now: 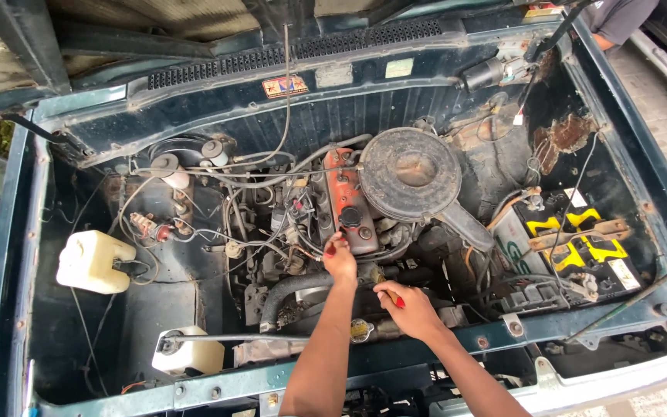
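Note:
I look down into an open engine bay. My left hand (339, 259) reaches to the front end of the red valve cover (347, 202), fingers pinched together on something small that I cannot make out. My right hand (408, 307) is closed around a red-handled tool (398, 300), held just above the black radiator hose (291, 289) and near the metal radiator cap (360, 330). A round black air cleaner (411, 173) sits just right of the valve cover.
A battery (573, 239) with yellow caps sits at right. Two white plastic reservoirs (93, 261) (189, 354) lie at left and front left. Wires and hoses crowd the centre. A thin prop rod (634, 297) crosses the right corner. Another person's sleeve (619, 19) shows at top right.

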